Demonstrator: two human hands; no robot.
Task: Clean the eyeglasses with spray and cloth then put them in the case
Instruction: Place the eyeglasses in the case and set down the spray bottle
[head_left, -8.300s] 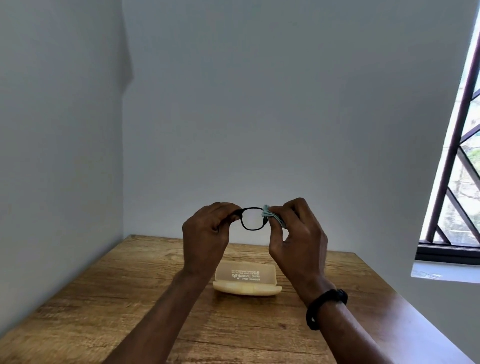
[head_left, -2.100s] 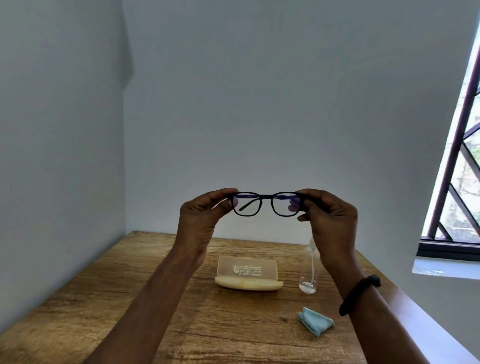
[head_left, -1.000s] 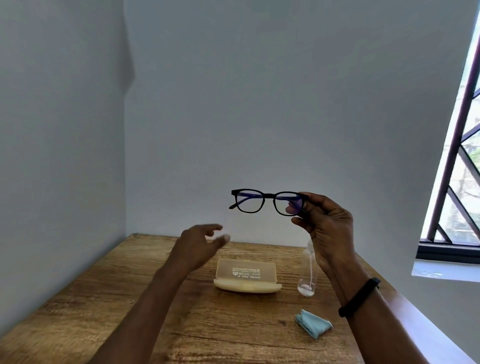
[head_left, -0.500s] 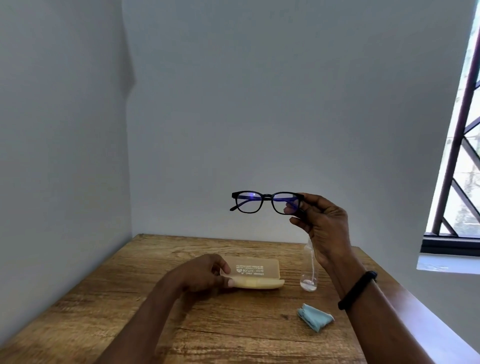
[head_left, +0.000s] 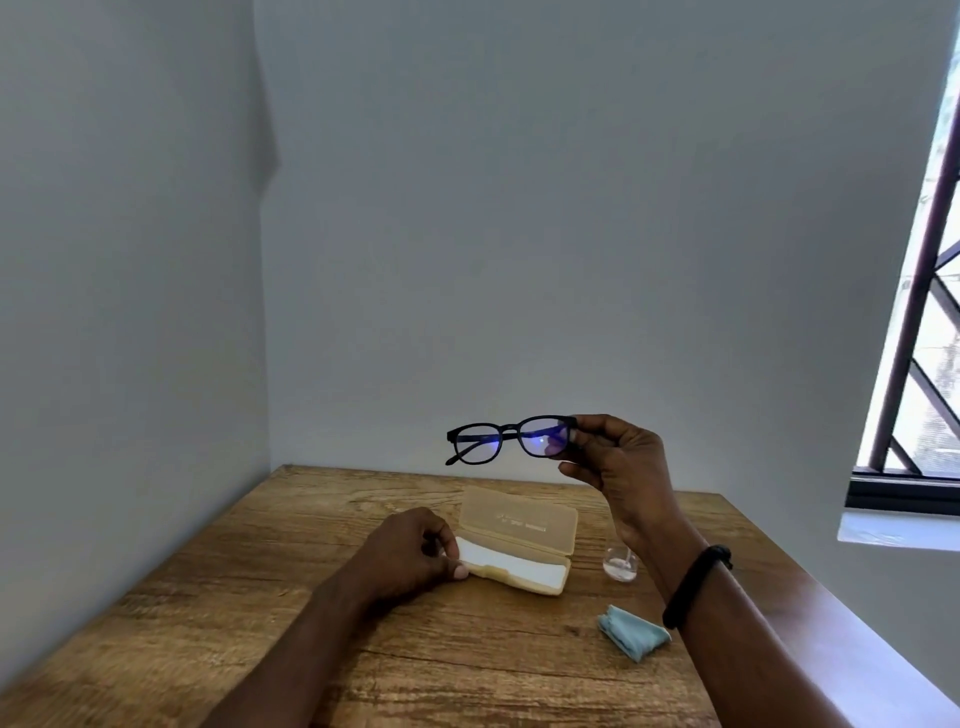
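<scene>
Black-framed eyeglasses (head_left: 506, 441) hang in the air above the table, pinched at their right end by my right hand (head_left: 618, 467). Below them a beige case (head_left: 519, 535) lies with its lid raised and a white lining showing. My left hand (head_left: 410, 556) grips the case's left end. A folded light-blue cloth (head_left: 631, 633) lies on the wood near my right forearm. Only the clear base of the spray bottle (head_left: 619, 564) shows; my right wrist hides the rest.
The wooden table (head_left: 311, 597) fills a corner, with grey walls at the left and back. A window with a dark metal grille (head_left: 914, 364) and a white sill sits at the right. A black band circles my right wrist.
My left hand let go of the glasses, dropped to the case and lifted its lid. My right hand alone holds the glasses, lower and tilted. The cloth was set down earlier.
</scene>
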